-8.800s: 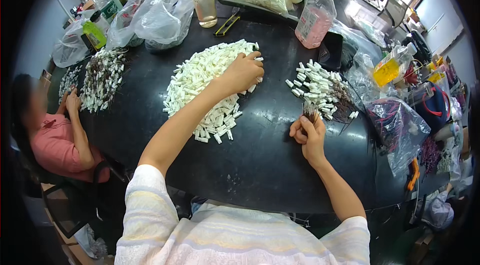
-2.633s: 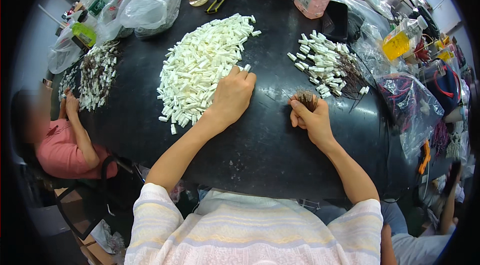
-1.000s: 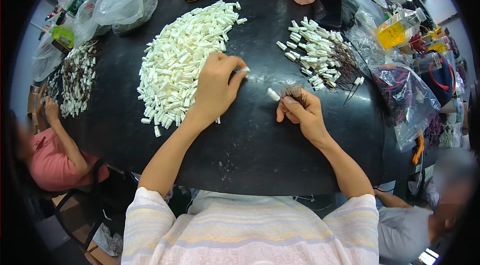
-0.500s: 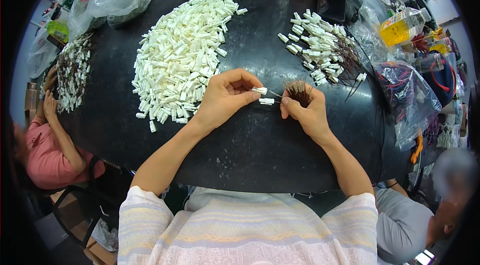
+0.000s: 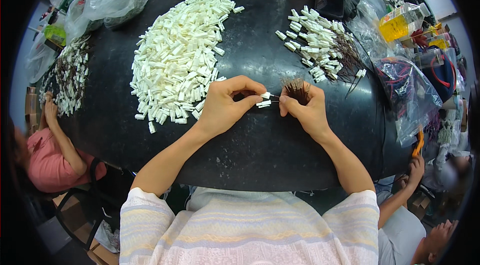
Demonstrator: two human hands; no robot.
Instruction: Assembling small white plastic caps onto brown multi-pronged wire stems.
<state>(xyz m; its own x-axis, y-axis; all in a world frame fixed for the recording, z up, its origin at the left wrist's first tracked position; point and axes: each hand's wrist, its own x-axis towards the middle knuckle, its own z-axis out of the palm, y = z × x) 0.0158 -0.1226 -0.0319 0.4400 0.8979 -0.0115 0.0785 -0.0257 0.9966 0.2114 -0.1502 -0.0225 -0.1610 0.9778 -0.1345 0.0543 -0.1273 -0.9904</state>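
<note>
Above table [image 5: 280, 160], white connector [image 5: 266, 95] crosswise, end toward wires [image 5: 296, 91], left fingers [image 5: 254, 85] tight on it, right fingers [image 5: 294, 107] round them.

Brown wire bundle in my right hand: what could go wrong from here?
The brown wire bundle is packed in the right hand, so a loosened grip might spill strands. The small white connector housing, pinched by the left hand, might slip. The pile of white housings lies close to that hand, so a knock could scatter pieces.
</note>
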